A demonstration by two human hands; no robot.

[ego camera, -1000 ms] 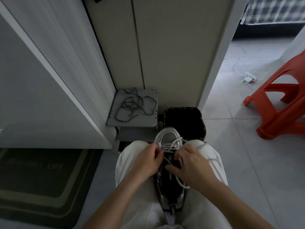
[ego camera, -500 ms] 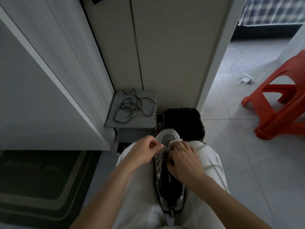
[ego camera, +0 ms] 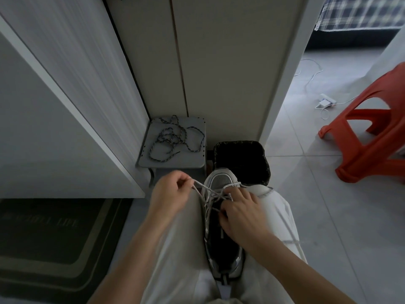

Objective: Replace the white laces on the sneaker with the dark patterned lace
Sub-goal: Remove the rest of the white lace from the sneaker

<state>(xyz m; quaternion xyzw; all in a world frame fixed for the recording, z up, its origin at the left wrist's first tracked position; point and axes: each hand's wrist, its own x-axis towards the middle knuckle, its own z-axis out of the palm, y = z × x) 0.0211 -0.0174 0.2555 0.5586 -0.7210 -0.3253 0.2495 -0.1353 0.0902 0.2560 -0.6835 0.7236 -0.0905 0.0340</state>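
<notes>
Left hand (ego camera: 173,194) is pinching a strand of the white laces (ego camera: 209,190) between thumb and curled fingers, with the strand pulled taut up and off to the left of the shoe. Right hand (ego camera: 243,212) sits on top of the lacing with its thumb and fingers curled down onto the crossings. As far as I can tell through the blur it's pinching lace there too, holding the rest in place.

The sneaker (ego camera: 221,178) is wedged in my lap between the thighs. Its long axis runs straight away from me, heel toward my body, and the toe reaches the edge of the black bin (ego camera: 241,154). So the eyelet rows run fore-aft and the taut strand comes out sideways across them, toward the left hand. By my read we're mid-unlacing, since there are crossings left near the toe end.

The bit that matters for what's next is the dark patterned lace (ego camera: 173,137). It's lying in a loose tangle on the grey stool (ego camera: 175,160), ahead of the shoe and to the left, just past the left hand and not touching it. The left hand is clearly the nearer one, and the right would have to cross over the shoe to reach it. Nothing sits between the left hand and the stool, so once the white is out it should be a short forward reach. The tangle's ends point toward me, which should help when I go for a tip.
</notes>
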